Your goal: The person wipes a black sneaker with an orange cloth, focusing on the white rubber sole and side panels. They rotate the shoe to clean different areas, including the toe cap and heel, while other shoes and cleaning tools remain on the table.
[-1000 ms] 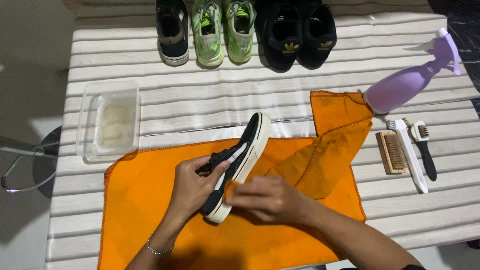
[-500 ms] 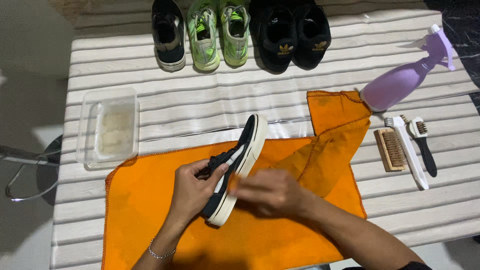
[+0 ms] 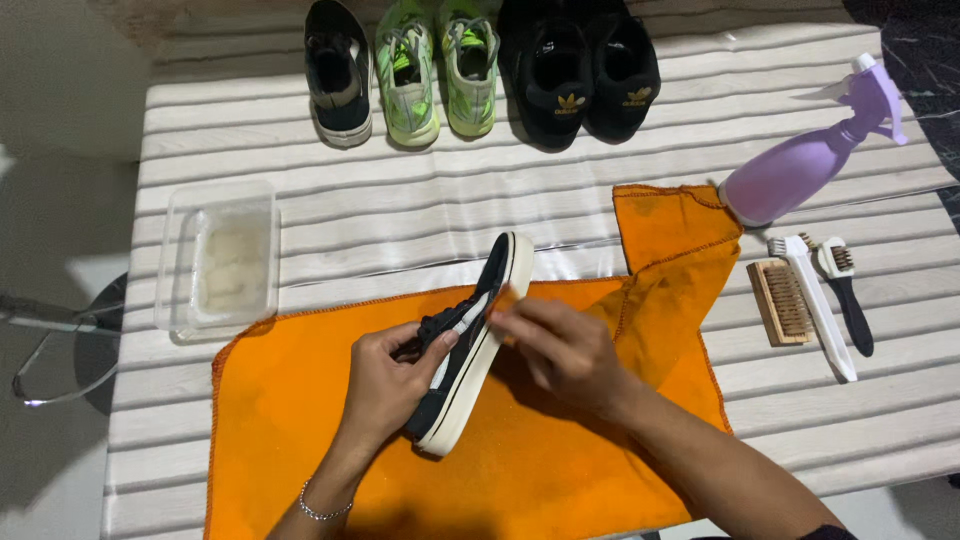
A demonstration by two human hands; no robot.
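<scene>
Sneaker [image 3: 470, 345] on cloth [image 3: 300, 440] — brushes [image 3: 815, 300] right

Two bare forearms entered from the bottom edge of the frame, neither covered by a sleeve for most of its length. The left hand [image 3: 385, 385] showed short, unpainted nails and no rings. A thin silver chain bracelet [image 3: 322, 510] circled the left wrist, low and left of centre. The right hand [image 3: 560, 350] wore nothing. At the lower right corner, a dark sleeve edge [image 3: 825, 533] just showed on the right arm.
</scene>
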